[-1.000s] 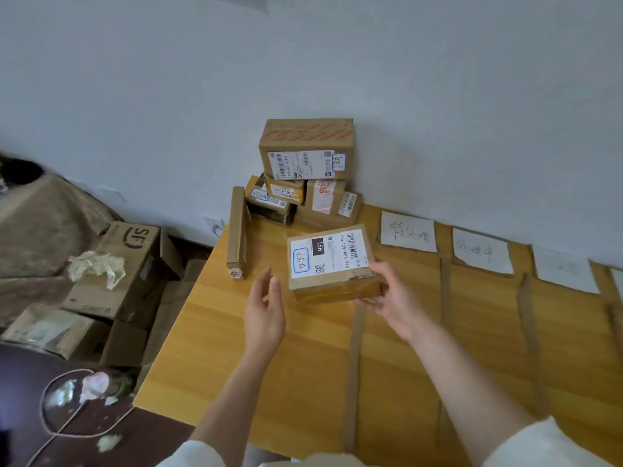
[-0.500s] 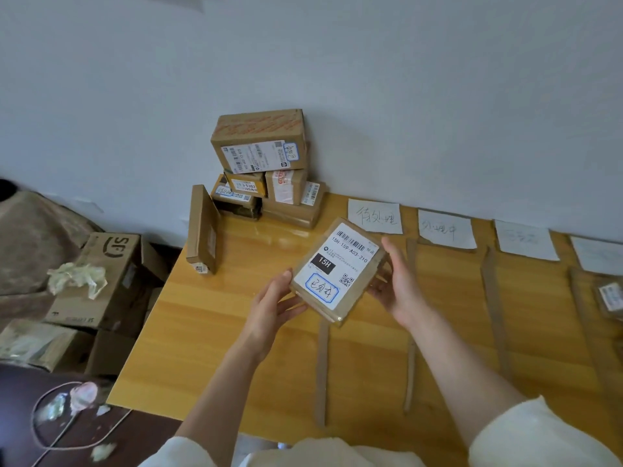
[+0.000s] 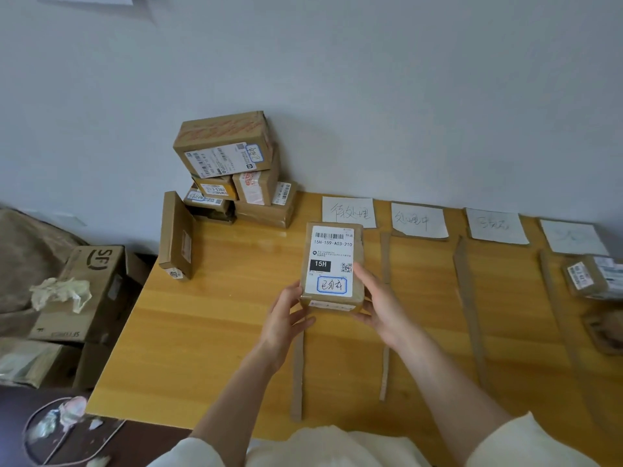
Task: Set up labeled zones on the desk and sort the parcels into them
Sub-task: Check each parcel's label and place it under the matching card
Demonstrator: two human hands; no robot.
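I see both hands, left (image 3: 286, 318) and right (image 3: 381, 308), gripping the parcel (image 3: 332, 264) by its lower corners; it looks light, stiff cardboard.

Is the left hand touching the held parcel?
Touching. The head view shows the left hand gripping the near left corner of the parcel; the right hand holds its right side.
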